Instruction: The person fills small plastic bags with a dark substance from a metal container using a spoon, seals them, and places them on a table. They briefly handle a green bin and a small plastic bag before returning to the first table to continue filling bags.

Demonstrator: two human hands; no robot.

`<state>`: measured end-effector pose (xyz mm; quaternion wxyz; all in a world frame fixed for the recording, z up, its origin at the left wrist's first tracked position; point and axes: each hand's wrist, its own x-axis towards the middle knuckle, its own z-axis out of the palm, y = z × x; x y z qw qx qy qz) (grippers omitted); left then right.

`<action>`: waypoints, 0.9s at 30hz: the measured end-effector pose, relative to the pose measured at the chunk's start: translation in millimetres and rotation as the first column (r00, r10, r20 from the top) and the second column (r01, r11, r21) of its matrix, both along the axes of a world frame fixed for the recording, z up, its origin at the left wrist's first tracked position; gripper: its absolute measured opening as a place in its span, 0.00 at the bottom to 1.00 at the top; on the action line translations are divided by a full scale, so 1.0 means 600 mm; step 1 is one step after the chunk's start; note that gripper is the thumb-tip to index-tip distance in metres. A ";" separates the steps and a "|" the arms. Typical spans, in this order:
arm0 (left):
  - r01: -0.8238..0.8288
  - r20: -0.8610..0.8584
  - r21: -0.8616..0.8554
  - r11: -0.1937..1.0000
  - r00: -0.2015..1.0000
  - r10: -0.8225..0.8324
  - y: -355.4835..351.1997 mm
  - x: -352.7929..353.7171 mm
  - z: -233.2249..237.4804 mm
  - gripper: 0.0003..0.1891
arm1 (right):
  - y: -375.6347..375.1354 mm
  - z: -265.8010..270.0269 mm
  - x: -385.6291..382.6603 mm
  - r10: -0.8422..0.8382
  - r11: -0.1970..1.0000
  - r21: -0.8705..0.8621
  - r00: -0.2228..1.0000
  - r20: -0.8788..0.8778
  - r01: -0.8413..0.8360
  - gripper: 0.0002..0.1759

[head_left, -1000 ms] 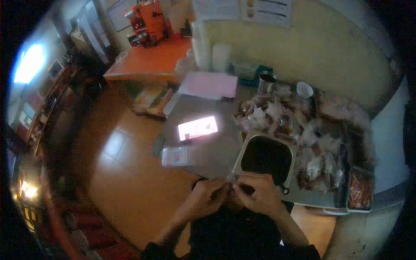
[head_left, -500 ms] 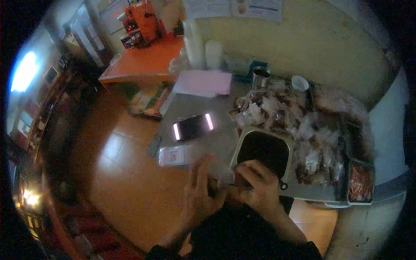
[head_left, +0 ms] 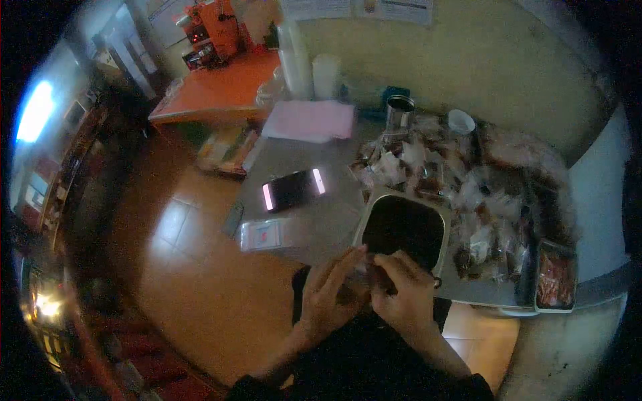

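My left hand (head_left: 328,294) is closed, with thumb and fingers pinching a small clear plastic bag (head_left: 358,275). From the other side my right hand (head_left: 405,289) meets it, its fingertips pinched at the bag's edge. What the bag contains is too blurred to tell. Both hands are just in front of a rectangular metal pan (head_left: 367,230), whose dark contents (head_left: 404,227) I cannot identify. A stack of flat clear plastic bags (head_left: 262,235) lies left of the pan on the grey table (head_left: 328,224).
A phone (head_left: 293,191) lies behind the flat bags, and pink sheets (head_left: 309,120) farther back. Many small filled bags (head_left: 485,230) are heaped right of the pan. A tray of reddish pieces (head_left: 556,275) sits at the right edge. A metal can (head_left: 400,115) and white bowl (head_left: 461,121) stand behind.
My left hand was apart with its fingers spread; it has moved right and closed at the bag. My right hand has drawn slightly back from the pan, and the two hands now meet.
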<state>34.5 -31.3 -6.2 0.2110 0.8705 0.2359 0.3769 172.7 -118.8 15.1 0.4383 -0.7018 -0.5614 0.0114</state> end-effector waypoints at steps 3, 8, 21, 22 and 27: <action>-0.066 0.020 -0.074 0.995 0.997 0.068 -0.010 0.001 -0.003 0.32 | -0.007 0.022 0.018 -0.073 0.997 -0.002 0.996 0.047 0.073 0.15; -0.094 0.113 -0.387 0.918 0.982 0.148 -0.012 -0.011 -0.041 0.29 | -0.079 -0.017 0.076 -0.354 0.852 -0.246 0.855 0.380 0.462 0.25; 0.197 0.324 -0.800 0.566 0.937 0.131 -0.020 -0.015 -0.064 0.16 | -0.037 -0.044 0.147 -0.207 0.978 -0.076 0.893 -0.399 0.193 0.05; 0.180 0.311 -0.822 0.541 0.936 0.162 -0.021 -0.013 -0.056 0.14 | -0.035 -0.047 0.148 -0.182 0.983 -0.028 0.926 -0.332 0.183 0.05; 0.074 0.201 -0.891 0.449 0.949 0.243 -0.016 -0.020 -0.029 0.07 | -0.039 -0.068 0.150 0.034 0.998 0.058 0.998 -0.046 -0.032 0.07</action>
